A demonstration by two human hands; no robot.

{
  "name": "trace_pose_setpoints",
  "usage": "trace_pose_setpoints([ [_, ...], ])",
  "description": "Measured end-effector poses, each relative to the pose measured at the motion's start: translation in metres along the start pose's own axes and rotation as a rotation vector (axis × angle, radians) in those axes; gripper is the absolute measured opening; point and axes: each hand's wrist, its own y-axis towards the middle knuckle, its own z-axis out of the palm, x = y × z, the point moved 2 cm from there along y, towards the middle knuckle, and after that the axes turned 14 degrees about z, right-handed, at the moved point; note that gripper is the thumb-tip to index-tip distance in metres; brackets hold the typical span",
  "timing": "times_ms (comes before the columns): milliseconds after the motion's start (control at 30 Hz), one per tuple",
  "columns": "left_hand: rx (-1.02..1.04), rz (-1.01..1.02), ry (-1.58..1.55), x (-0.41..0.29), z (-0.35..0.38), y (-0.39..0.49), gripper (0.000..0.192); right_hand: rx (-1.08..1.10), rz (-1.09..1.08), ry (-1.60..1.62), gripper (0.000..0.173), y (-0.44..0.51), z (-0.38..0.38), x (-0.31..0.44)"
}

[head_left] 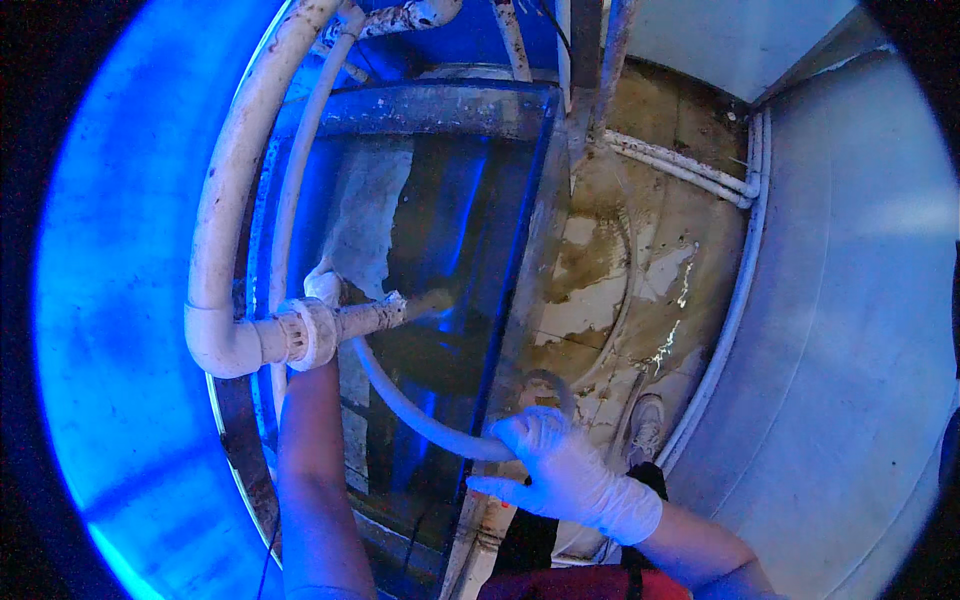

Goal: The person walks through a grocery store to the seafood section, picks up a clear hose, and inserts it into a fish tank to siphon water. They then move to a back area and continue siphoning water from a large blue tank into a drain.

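Note:
A pale flexible hose (420,427) curves from beside the white pipe fitting, across the tank edge, to my right hand (559,465). That hand wears a thin white glove; its fingers curl over the hose while the thumb sticks out apart. My left forearm reaches beneath the white plastic pipe (225,225) with its union fitting (313,334). Beyond the fitting, a small part of my gloved left hand (324,285) shows over the water tank (525,247). Its fingers are mostly hidden, so what it holds is unclear. The hose's near end disappears close to it.
The open end of a stub pipe (371,315) points over the dark water. Right of the tank is a wet, stained tiled floor (592,307), with a shoe (646,424) on it. White pipes (682,169) run along the floor by the pale wall (810,300). A blue-lit surface (127,300) rises at left.

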Motion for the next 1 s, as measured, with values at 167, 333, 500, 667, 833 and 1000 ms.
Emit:
trace_pose_setpoints([
  [167,-0.032,0.011,-0.039,0.0,-0.004,-0.005,0.02,-0.17,0.012,0.36,0.037,-0.005,0.002,-0.005],
  [333,-0.104,0.055,-0.124,0.008,-0.015,-0.015,0.02,-0.289,-0.078,0.317,0.047,0.004,-0.012,0.004],
  [500,-0.172,0.078,-0.23,0.019,-0.027,-0.027,0.021,-0.204,-0.101,0.168,0.042,0.018,-0.02,0.01],
  [667,-0.217,0.09,-0.339,0.027,-0.035,-0.042,0.021,-0.166,-0.069,0.113,0.039,0.023,-0.027,0.012],
  [833,-0.262,0.092,-0.467,0.039,-0.039,-0.058,0.021,-0.179,-0.079,0.112,0.044,0.026,-0.031,0.014],
  [1000,-0.257,0.082,-0.587,0.047,-0.035,-0.059,0.022,-0.149,-0.071,0.07,0.045,0.027,-0.034,0.016],
])
